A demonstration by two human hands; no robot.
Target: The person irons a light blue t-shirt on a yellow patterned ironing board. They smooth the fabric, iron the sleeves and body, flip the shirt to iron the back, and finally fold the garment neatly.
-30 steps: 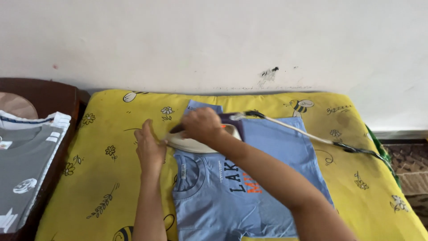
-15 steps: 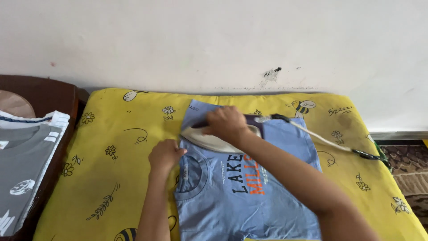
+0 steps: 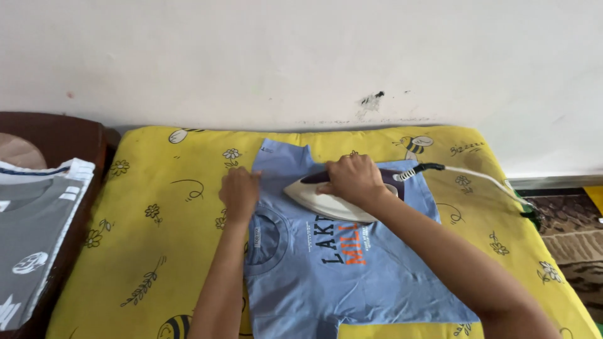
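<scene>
Single head-worn view, looking down and forward from above the near edge of the yellow padded mat [image 3: 157,251], facing the white wall [image 3: 301,56] behind it. Close range: both forearms enter from the bottom edge. Mat fills the frame's width; the dark wooden furniture [image 3: 56,135] left of it is cropped.

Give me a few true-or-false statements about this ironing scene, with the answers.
1. The right hand grips the iron. True.
2. The iron rests on a red shirt. False: it sits on a light blue T-shirt.
3. The left hand presses on the shirt's edge near the collar. True.
4. The shirt lies on a bare wooden table. False: it lies on a yellow padded cover printed with bees and flowers.
5. The iron's cord runs off to the left. False: it trails to the right.
</scene>
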